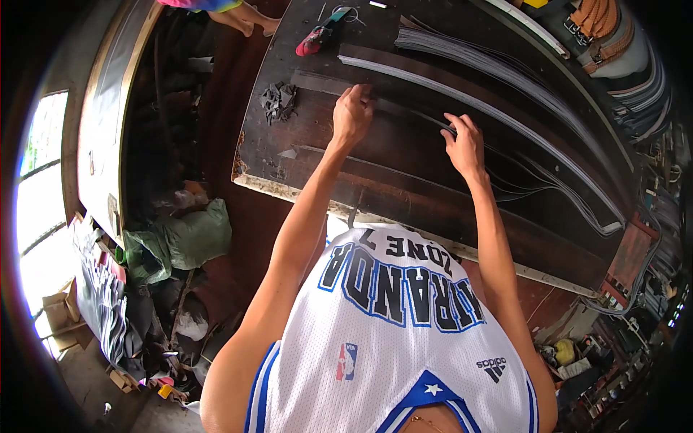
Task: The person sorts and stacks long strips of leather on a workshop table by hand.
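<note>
A thin dark strip (413,114), leather-like, stretches between my hands low over the dark work table (404,155). My left hand (352,114) is closed around its left end, the fingertips curled down. On the other end my right hand (464,146) pinches it between thumb and fingers, the other fingers bent loosely. Just beyond my hands lies a long stack of strips (462,90) with pale edges. Several loose thin strips (538,177) curve away to the right of my right hand. A flat dark strip (317,81) lies left of my left hand.
Dark scraps (279,102) are heaped at the table's left end. A red and green tool (317,37) lies near the far edge, left of another strip bundle (491,65). Brown belts (595,25) hang at the far right. Green bags (195,234) sit on the left, and another person's feet (256,27) show beyond.
</note>
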Demonstrator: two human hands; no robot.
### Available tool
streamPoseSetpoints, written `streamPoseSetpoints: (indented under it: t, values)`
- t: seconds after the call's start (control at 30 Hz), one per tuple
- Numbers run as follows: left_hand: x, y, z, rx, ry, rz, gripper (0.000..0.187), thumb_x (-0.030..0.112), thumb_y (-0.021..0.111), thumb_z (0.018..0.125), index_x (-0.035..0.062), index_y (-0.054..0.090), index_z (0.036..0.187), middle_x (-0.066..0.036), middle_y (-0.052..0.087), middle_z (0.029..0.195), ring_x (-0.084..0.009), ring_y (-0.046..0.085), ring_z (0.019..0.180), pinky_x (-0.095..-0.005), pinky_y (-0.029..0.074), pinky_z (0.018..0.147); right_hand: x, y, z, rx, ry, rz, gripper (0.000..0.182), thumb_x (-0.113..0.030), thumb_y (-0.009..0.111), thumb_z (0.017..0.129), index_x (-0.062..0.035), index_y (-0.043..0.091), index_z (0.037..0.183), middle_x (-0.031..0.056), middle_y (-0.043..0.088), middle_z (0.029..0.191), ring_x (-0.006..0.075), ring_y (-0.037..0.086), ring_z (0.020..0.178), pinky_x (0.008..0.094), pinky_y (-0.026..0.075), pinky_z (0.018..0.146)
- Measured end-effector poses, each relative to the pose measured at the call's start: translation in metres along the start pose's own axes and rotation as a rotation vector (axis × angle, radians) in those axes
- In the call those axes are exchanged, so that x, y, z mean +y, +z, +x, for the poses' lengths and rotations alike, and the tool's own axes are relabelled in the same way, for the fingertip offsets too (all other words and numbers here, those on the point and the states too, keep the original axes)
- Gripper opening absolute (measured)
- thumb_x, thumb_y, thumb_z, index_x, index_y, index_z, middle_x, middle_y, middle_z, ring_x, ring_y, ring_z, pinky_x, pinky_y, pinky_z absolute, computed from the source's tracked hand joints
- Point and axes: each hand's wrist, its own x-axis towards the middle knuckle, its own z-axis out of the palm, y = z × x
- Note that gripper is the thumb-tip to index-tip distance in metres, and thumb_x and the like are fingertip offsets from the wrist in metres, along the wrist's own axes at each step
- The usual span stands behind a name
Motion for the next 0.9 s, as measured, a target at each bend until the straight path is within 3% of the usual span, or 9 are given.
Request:
streamPoseSetpoints:
  t: [0.37, 0.43, 0.57, 0.63, 0.73, 0.9]
  values:
    - [-0.001, -0.002, -0.006, 0.053, 0.056, -0.096, 0.022, 0.004, 0.069, 0.079, 0.0012, 0.064, 0.100, -0.013, 0.068, 0.091, -0.0281, 0.069, 0.080, -0.0363, 0.054, 0.072, -0.006, -0.003, -0.001, 0.059, -0.032, 0.026, 0.040, -0.005, 0.075, 0.081, -0.0082, 0.065, 0.119, 0.0100, 0.061, 0.103, 0.0314, 0.060, 0.100, 0.0444, 0.044, 0.092]
    - [-0.002, -0.005, -0.009, 0.000, 0.015, -0.110, 0.025, 0.005, 0.072, 0.082, 0.0034, 0.066, 0.106, -0.010, 0.066, 0.090, -0.0195, 0.067, 0.080, -0.0309, 0.055, 0.074, -0.011, -0.005, -0.003, 0.158, -0.101, -0.046, 0.040, -0.004, 0.076, 0.080, -0.0090, 0.065, 0.118, 0.0071, 0.062, 0.100, 0.0297, 0.061, 0.098, 0.0426, 0.044, 0.091]
    - [-0.005, -0.011, -0.016, -0.031, 0.096, -0.066, 0.030, 0.003, 0.070, 0.084, 0.0087, 0.069, 0.114, -0.010, 0.067, 0.093, -0.0219, 0.067, 0.079, -0.0306, 0.055, 0.073, -0.007, -0.002, -0.007, 0.164, -0.148, -0.001, 0.039, -0.003, 0.075, 0.080, -0.0111, 0.067, 0.117, 0.0041, 0.063, 0.099, 0.0275, 0.061, 0.095, 0.0409, 0.044, 0.089]
    - [-0.007, -0.013, -0.019, -0.070, 0.299, 0.197, 0.036, 0.002, 0.067, 0.087, 0.0140, 0.070, 0.120, -0.009, 0.067, 0.095, -0.0252, 0.067, 0.082, -0.0332, 0.056, 0.073, -0.006, -0.001, -0.012, 0.172, -0.249, -0.025, 0.040, -0.002, 0.074, 0.080, -0.0134, 0.069, 0.118, 0.0024, 0.064, 0.100, 0.0253, 0.060, 0.094, 0.0404, 0.044, 0.089]
    - [-0.007, -0.012, -0.021, 0.009, 0.422, 0.261, 0.037, 0.002, 0.064, 0.087, 0.0150, 0.071, 0.121, -0.008, 0.067, 0.096, -0.0280, 0.066, 0.086, -0.0360, 0.056, 0.073, -0.003, 0.006, -0.016, 0.209, -0.293, -0.068, 0.041, -0.002, 0.073, 0.081, -0.0149, 0.070, 0.120, 0.0033, 0.065, 0.099, 0.0245, 0.061, 0.091, 0.0396, 0.045, 0.087]
    - [-0.006, -0.010, -0.022, 0.021, 0.406, 0.240, 0.035, 0.000, 0.061, 0.085, 0.0137, 0.072, 0.115, -0.007, 0.067, 0.097, -0.0272, 0.066, 0.091, -0.0372, 0.056, 0.076, 0.001, 0.010, -0.017, 0.213, -0.308, -0.085, 0.039, -0.001, 0.072, 0.082, -0.0137, 0.071, 0.119, 0.0038, 0.066, 0.097, 0.0256, 0.062, 0.090, 0.0388, 0.048, 0.084]
